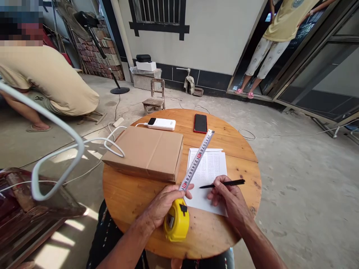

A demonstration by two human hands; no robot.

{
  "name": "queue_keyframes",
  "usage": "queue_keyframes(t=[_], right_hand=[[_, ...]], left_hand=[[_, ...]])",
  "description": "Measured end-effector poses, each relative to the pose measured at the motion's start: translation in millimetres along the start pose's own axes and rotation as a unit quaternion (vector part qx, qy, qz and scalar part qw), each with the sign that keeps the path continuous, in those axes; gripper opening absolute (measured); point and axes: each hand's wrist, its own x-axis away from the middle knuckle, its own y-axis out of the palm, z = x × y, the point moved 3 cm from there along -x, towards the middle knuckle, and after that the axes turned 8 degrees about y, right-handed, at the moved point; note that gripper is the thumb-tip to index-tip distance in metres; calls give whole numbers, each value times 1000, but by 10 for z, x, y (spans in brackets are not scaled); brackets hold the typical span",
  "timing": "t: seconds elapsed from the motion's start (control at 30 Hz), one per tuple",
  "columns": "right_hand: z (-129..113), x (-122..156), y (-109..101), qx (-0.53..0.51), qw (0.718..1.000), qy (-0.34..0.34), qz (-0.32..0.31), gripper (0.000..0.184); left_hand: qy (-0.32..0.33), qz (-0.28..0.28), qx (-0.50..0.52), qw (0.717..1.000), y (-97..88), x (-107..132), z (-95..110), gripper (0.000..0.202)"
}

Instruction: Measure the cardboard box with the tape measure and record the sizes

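Note:
My left hand (pixel 165 203) is closed around a yellow tape measure (pixel 176 221) near the front of the round wooden table (pixel 131 198). Its white blade (pixel 198 158) sticks out up and to the right, past the edge of a flat cardboard box (pixel 146 151). My right hand (pixel 228 198) pinches a black pen (pixel 224 184), its tip resting on a white sheet of paper (pixel 209 172) covered with printed rows.
A white power bank (pixel 162 123) with a cable and a red-cased phone (pixel 200 123) lie at the table's far side. A person crouches at the left, another stands in the doorway at the back right. A small wooden stool (pixel 155 98), a standing fan (pixel 84 22) and cables are on the concrete floor.

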Motion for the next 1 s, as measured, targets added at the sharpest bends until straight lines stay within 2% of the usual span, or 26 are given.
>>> queue_keyframes(t=[0.23,0.37,0.53,1.0], right_hand=[[-113,-7,98,42,998,-37,20,30],[-105,-13,157,116,989,-84,46,25],[-74,-50,205,157,977,-126,72,22],[-17,-196,216,130,988,-66,47,25]], left_hand=[[0,-13,14,1000,-8,-6,-6,17],[5,-18,14,1000,-3,-1,-6,17],[6,-20,25,999,-4,9,3,17],[-10,-29,33,999,23,1,64,17]])
